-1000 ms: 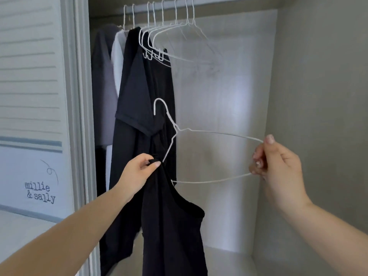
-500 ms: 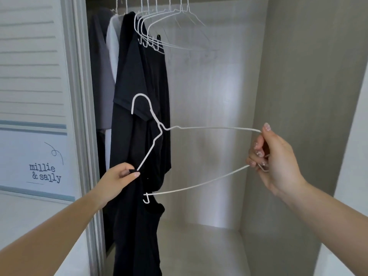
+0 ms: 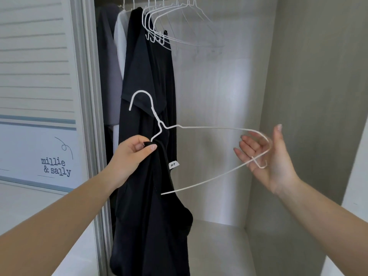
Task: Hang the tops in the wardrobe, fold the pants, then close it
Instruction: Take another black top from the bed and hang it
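Nearest, the left hand [image 3: 133, 154]: fingers and thumb curled, pinching a fold of the black top [image 3: 157, 226] together with the left end of the white wire hanger [image 3: 199, 127]. Black top hanging down from that pinch, in front of the open wardrobe [image 3: 310, 96], lower part draped over the hanger's bottom wire; a small white label on its edge, letters too small to read with certainty.

To the right, the right hand [image 3: 266, 154] — palm turned toward the camera, fingers spread and almost straight, not closed. Right end of the hanger lying across this open palm, its small notch hook just at the heel of the hand. Hanger tilted, hook [image 3: 141, 98] pointing up and left, in front of the hung clothes.

Further back, on the rail at top: a grey top [image 3: 108, 62], a white one [image 3: 120, 42], then black garments [image 3: 147, 72] — and several bare white hangers [image 3: 179, 22] beside them. At far left, the sliding door [image 3: 37, 96] with printed words.
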Tool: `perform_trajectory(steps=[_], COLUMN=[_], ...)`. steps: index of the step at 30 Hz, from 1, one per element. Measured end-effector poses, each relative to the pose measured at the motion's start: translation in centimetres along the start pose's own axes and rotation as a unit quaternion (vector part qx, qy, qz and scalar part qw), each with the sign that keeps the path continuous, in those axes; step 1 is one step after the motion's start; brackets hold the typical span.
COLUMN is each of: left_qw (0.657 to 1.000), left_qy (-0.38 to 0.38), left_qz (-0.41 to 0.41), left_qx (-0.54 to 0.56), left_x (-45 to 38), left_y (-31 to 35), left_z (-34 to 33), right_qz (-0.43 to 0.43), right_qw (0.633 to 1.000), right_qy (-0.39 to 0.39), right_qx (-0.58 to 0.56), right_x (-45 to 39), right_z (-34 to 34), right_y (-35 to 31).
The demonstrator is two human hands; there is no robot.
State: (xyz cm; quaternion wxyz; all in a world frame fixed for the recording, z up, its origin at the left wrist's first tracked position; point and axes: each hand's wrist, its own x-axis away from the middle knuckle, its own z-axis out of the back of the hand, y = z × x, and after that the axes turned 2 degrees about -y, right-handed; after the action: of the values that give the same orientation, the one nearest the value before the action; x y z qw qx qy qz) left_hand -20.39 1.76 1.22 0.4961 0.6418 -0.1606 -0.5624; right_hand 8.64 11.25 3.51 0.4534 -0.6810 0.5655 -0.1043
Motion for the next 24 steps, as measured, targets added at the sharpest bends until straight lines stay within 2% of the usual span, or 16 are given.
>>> perform_trajectory(steps=[2, 5, 8, 11, 13, 15, 20, 22, 24], left_qw=[1.000, 0.998, 0.996, 0.994, 0.994, 0.993, 0.989, 0.989, 0.989], left_qy=[0.016, 0.046, 0.057, 0.062, 0.060, 0.057, 0.058, 0.071, 0.091], left_qz=[0.001, 0.004, 0.005, 0.019, 0.021, 0.019, 0.009, 0.010, 0.014], left_qx=[0.015, 0.048, 0.073, 0.091, 0.093, 0.099, 0.134, 0.132, 0.118], left_x=[0.0, 0.1, 0.2, 0.2, 0.3, 0.6, 1.0, 1.1, 1.0], left_y=[-0.3, -0.4, -0.2, 0.2, 0.5, 0.7, 1.6, 1.7, 1.6], left_z=[0.0, -0.3, -1.3, -2.7, -3.5, -4.2, -4.8, -4.7, -4.1], right_qz=[-0.022, -0.089, -0.147, -0.136, -0.110, -0.093, -0.112, -0.136, -0.145], right_qw=[0.998, 0.994, 0.988, 0.962, 0.918, 0.871, 0.780, 0.727, 0.647], right_qy=[0.018, 0.037, -0.016, -0.080, -0.132, -0.187, -0.247, -0.295, -0.335], right_qx=[-0.060, -0.043, 0.048, 0.221, 0.358, 0.444, 0.564, 0.605, 0.669], right_x=[0.0, 0.6, 2.2, 3.7, 4.1, 4.4, 5.0, 5.0, 5.1], right_z=[1.6, 3.9, 3.9, 1.8, 0.4, -0.5, -0.8, -0.4, 0.2], right_y=[0.9, 4.2, 7.7, 9.7, 10.4, 11.1, 12.8, 12.9, 12.4])
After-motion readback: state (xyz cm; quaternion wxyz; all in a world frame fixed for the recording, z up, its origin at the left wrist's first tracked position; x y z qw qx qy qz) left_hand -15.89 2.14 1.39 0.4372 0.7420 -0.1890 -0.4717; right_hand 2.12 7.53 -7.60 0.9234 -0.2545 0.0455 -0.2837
